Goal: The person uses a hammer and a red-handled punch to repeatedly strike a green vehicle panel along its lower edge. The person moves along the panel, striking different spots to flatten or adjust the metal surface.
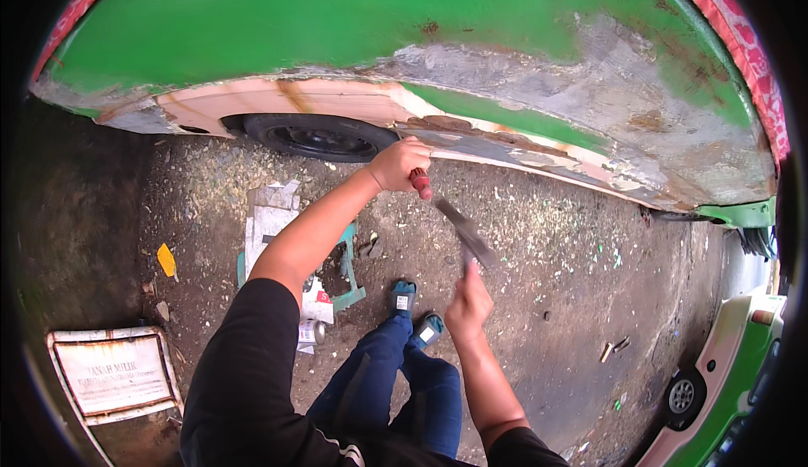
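Observation:
My left hand is closed round a red-handled screwdriver at the lower edge of the green vehicle body, just right of its wheel. The handle's butt points back toward me; the tip is hidden by the hand and panel. In my right hand is a hammer, smeared by motion, its head a short gap from the screwdriver's butt. Around the tool, the pink and green paint is chipped, with grey and rusty patches.
Paint flakes litter the dark ground. Left of my feet lie a teal plastic frame, grey-white sheets and a can. A rusty-framed white sign stands lower left. Another green and pink vehicle is at lower right.

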`<state>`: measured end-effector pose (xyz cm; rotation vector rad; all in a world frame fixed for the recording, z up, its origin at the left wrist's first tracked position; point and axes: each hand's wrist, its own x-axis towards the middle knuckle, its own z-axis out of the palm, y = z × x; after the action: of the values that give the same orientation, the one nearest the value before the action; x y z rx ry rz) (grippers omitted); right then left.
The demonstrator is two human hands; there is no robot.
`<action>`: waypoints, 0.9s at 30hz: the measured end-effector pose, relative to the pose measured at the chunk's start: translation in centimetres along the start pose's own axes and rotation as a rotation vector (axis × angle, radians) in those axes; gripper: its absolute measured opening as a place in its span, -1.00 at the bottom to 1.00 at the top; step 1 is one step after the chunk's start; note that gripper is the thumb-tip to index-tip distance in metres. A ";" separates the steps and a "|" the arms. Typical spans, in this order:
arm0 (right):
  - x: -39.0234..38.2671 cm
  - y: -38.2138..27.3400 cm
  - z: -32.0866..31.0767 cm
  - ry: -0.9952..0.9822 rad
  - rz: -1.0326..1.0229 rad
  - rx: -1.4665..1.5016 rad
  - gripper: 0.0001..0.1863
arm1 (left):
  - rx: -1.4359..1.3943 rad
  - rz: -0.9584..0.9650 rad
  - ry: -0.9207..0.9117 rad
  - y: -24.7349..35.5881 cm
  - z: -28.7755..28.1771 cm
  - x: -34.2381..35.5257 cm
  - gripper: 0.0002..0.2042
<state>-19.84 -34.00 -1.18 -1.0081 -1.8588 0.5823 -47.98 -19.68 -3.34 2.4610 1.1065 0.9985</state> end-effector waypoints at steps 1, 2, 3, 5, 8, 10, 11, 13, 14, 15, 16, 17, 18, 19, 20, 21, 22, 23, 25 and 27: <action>0.2 0.8 1.0 -0.245 0.152 -0.072 -0.33 | 0.021 0.008 -0.012 -0.1 0.0 -0.2 -0.67; 0.7 1.3 1.8 -0.210 0.151 0.019 -0.39 | 0.034 0.010 -0.025 -0.2 0.2 -0.6 -0.67; 1.0 1.7 2.2 -0.174 0.150 0.109 -0.44 | 0.047 0.013 -0.039 -0.2 0.4 -1.0 -0.66; -0.1 2.5 1.1 0.045 0.054 0.160 -0.45 | 0.037 -0.038 0.057 0.3 0.1 0.3 -0.69; 0.0 2.4 1.4 -0.017 0.022 0.073 -0.44 | 0.026 -0.099 0.147 0.4 0.5 0.2 -0.72; 0.4 2.4 1.3 -0.043 0.024 0.047 -0.43 | 0.046 -0.106 0.187 0.3 0.5 0.2 -0.75; 0.6 2.4 0.9 0.013 0.021 0.079 -0.43 | 0.062 -0.106 0.205 0.1 0.3 0.3 -0.76; 0.3 2.2 0.0 0.125 0.022 0.141 -0.42 | 0.051 -0.136 0.212 0.4 0.9 0.5 -0.77; -0.3 2.3 0.1 0.213 0.013 0.233 -0.42 | 0.066 -0.141 0.211 0.5 1.0 0.7 -0.77; 0.1 2.7 0.8 0.092 -0.007 0.129 -0.41 | 0.080 -0.146 0.209 0.5 1.1 0.9 -0.76; 1.2 2.7 1.9 -0.033 -0.026 0.029 -0.40 | 0.080 -0.183 0.230 0.2 1.1 0.7 -0.76; 1.8 2.5 2.5 -0.157 -0.044 -0.070 -0.39 | 0.080 -0.221 0.252 -0.1 1.0 0.6 -0.75; 1.4 2.4 1.9 -0.181 -0.019 -0.008 -0.39 | 0.081 -0.260 0.273 -0.4 1.0 0.3 -0.74; 1.6 2.2 1.8 -0.068 -0.008 0.039 -0.40 | 0.070 -0.231 0.287 -0.8 0.1 1.1 -0.73; 0.7 1.8 1.3 0.032 0.021 0.079 -0.41 | 0.039 -0.215 0.295 -0.6 0.3 1.2 -0.71; 0.3 1.5 1.0 0.132 0.051 0.121 -0.43 | 0.009 -0.199 0.303 -0.4 0.4 1.3 -0.69; 1.0 1.3 1.2 0.219 0.053 0.187 -0.43 | 0.029 -0.171 0.292 -0.2 0.6 1.5 -0.67; 1.5 1.5 1.6 0.105 0.144 0.109 -0.44 | 0.019 -0.175 0.274 0.2 1.0 1.1 -0.67; 3.5 2.0 2.9 -0.114 0.306 -0.037 -0.45 | 0.018 -0.168 0.243 0.3 0.7 0.8 -0.67; 3.7 0.9 1.2 -0.042 0.463 0.174 -0.47 | 0.050 -0.139 0.229 0.2 0.7 0.3 -0.68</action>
<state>-21.45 -30.37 -0.55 -1.3224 -1.5788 1.0260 -47.22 -19.56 -3.60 2.3125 1.3685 1.2457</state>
